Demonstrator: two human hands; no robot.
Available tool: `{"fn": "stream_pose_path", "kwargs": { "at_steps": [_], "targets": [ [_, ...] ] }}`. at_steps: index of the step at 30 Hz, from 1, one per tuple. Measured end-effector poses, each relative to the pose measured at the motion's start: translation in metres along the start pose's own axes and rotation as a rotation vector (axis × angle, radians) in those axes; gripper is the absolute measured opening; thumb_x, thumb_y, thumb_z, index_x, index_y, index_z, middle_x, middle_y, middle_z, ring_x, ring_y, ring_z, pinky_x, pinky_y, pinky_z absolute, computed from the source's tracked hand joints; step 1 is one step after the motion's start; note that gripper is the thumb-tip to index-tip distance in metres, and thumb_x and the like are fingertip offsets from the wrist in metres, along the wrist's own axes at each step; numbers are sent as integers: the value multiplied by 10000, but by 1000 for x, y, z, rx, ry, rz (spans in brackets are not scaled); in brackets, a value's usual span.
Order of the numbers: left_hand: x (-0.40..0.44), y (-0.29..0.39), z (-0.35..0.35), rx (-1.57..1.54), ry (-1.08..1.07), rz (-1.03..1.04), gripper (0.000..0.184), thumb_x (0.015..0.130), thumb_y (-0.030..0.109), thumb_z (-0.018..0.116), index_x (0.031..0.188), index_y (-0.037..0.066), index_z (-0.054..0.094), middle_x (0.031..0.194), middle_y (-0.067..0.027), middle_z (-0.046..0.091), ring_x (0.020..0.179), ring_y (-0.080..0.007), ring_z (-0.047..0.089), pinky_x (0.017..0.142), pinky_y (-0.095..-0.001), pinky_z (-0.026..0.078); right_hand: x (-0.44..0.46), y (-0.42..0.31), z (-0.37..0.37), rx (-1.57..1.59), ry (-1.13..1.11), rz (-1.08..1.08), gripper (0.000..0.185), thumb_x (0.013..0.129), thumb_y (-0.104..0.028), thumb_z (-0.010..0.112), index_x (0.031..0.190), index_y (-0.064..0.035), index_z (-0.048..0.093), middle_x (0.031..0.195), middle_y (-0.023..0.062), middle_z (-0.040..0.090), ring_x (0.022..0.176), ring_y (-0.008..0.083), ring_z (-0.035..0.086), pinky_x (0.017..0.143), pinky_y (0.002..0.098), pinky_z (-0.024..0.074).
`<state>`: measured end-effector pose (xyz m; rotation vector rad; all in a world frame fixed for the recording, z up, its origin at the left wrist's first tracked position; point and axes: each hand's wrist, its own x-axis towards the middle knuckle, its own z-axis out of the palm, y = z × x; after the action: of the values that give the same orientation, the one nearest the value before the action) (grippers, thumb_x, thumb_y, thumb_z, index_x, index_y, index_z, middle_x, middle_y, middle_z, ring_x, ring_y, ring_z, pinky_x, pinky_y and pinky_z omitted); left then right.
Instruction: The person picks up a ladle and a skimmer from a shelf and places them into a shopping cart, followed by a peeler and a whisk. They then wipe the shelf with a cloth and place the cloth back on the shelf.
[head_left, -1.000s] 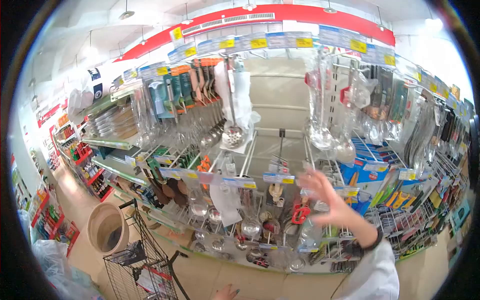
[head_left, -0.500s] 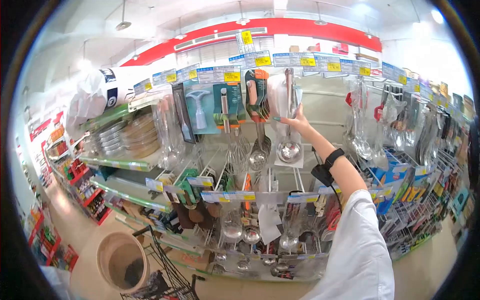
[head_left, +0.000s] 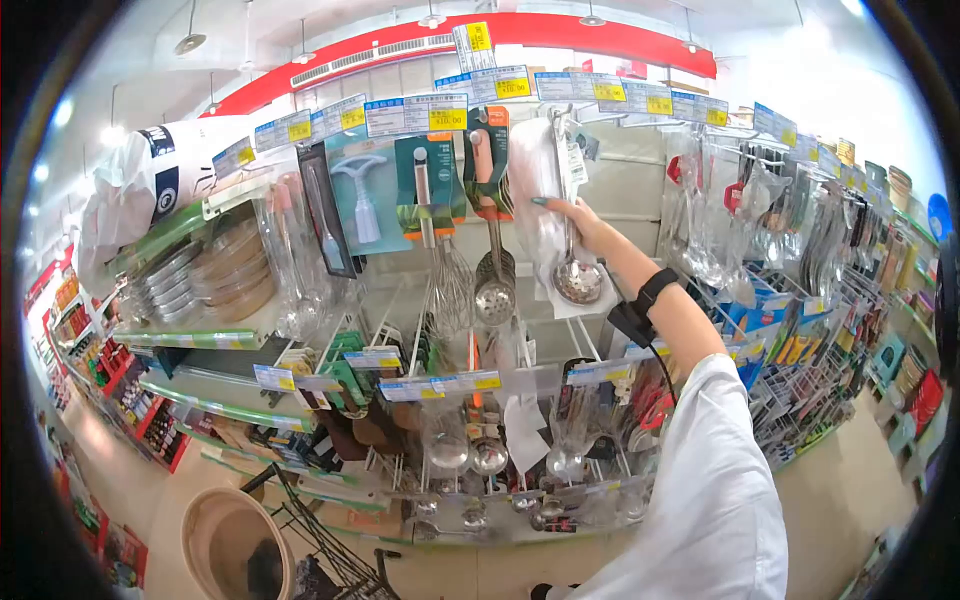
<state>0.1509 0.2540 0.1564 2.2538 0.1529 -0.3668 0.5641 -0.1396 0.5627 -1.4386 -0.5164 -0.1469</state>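
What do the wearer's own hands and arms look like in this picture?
The right hand shows a teal-painted nail. Its wrist wears a black band, with a small black box beside it and a thin dark cable. The loose white sleeve ends short of the wrist. The left hand is out of view.

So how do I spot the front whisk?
Find the long red band, then the right hand below it. Left of that hand, past the perforated skimmer, hangs the front whisk on a green card. Its thin wire loops set it apart from the skimmer.
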Motion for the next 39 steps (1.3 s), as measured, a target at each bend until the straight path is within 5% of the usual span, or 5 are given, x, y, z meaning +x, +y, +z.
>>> {"fn": "stream_pose_path", "kwargs": {
  "at_steps": [4,8,10,19,39],
  "targets": [
    [-5,21,-6,-512,-68,54,504,848,371,432,1238,62,352,1163,-212,460,1046,-347,464,819,-370,394,-6,-5,3,-3,-35,3,354,732,-215,576,1003,9,534,865,67,589,717,130,580,620,253,468],
    [16,0,4,-420,-57,123,461,855,309,426,1245,75,346,1204,-183,432,1055,-354,451,842,-372,380,-20,-18,18,91,1,12,331,734,-214,556,981,6,549,819,68,595,691,134,582,601,250,465],
    [26,-13,10,214,-75,216,446,847,250,435,1249,84,339,1237,-168,400,1081,-332,433,855,-372,373,-21,-19,16,145,11,50,314,725,-191,555,966,11,552,790,69,594,666,140,580,583,259,464],
    [33,40,-9,-458,-49,-49,480,830,287,483,1221,40,358,1199,-190,428,1064,-327,444,860,-356,375,-16,-16,14,32,102,-29,283,701,-172,576,925,1,570,828,73,583,706,139,566,611,266,454],
    [24,59,-28,-183,-30,-108,527,839,371,457,1234,38,351,1202,-179,438,1115,-290,417,879,-328,352,8,-11,10,-181,186,-473,206,689,-127,534,827,20,576,796,49,575,742,120,527,702,255,408]
  ]
}}
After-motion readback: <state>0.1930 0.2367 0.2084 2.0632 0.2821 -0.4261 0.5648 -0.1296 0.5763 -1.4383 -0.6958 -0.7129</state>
